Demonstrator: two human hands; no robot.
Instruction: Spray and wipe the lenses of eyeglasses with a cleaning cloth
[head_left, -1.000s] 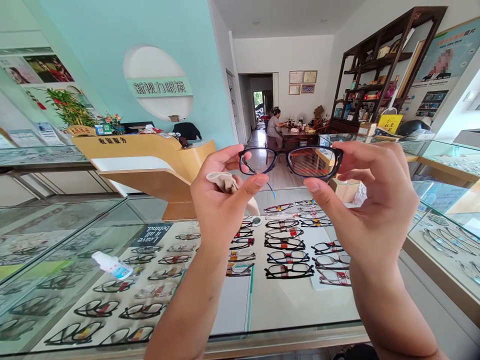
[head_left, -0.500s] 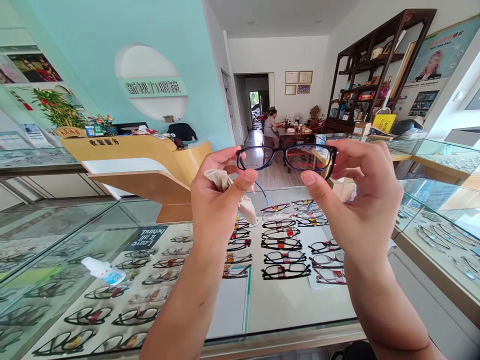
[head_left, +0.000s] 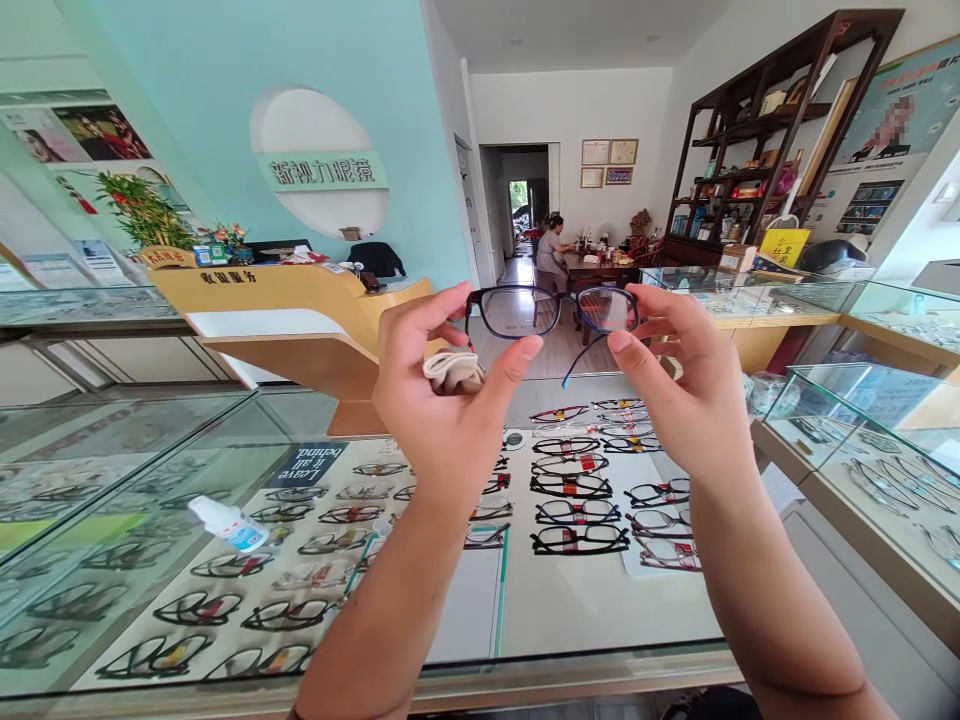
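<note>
A pair of dark blue-black eyeglasses (head_left: 519,312) is raised in front of me above the glass counter, its lenses turned at a slant. My left hand (head_left: 446,390) pinches the frame at its left end and also keeps a folded beige cloth (head_left: 455,371) tucked in the palm. At the right end, my right hand (head_left: 679,370) grips the rim and hinge between thumb and fingers. One temple with a blue tip hangs below the lenses. A small white bottle (head_left: 229,524) lies on its side on the counter, left of my left arm.
Rows of eyeglasses (head_left: 577,512) are laid out in the glass display counter (head_left: 600,610) below my hands. A second glass case (head_left: 885,440) runs along the right. A wooden reception desk (head_left: 300,320) is at the left; a seated person (head_left: 553,258) is at a far table.
The eyeglasses have turned in my hands, so the left lens looks larger and the right one narrower. My right hand has moved left, and the cloth has bunched up in my left palm.
</note>
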